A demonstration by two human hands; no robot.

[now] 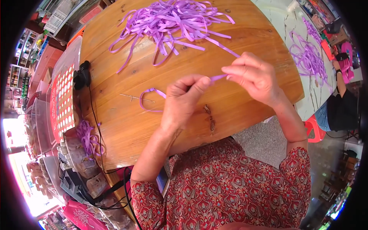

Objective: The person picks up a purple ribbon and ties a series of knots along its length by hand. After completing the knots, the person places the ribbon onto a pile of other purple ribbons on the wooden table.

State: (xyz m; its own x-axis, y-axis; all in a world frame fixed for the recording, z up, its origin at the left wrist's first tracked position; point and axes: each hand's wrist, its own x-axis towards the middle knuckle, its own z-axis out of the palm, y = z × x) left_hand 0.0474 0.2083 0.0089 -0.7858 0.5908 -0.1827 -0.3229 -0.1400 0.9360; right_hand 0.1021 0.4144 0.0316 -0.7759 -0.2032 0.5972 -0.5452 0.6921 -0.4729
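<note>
A narrow purple ribbon point(217, 78) is stretched between my two hands above the wooden table point(245, 111). My left hand point(184, 94) pinches it between thumb and fingers. At the other side, my right hand point(253, 76) grips the same ribbon with its fingertips. Beside my left hand, a ribbon loop point(142, 100) with small folds hangs or lies over the table. A thin metal piece point(132, 98), perhaps a wire or needle, lies by that loop. Farther off spreads a large heap of purple ribbons point(172, 23), and one strand from it runs toward my right hand.
A black adapter point(82, 74) with a cable lies on the table's left edge, beside a red box with white dots point(64, 103). More ribbons point(89, 138) hang at the near left corner. At right, a marble-patterned table point(281, 23) bears another ribbon pile point(310, 57); a person point(341, 103) sits there.
</note>
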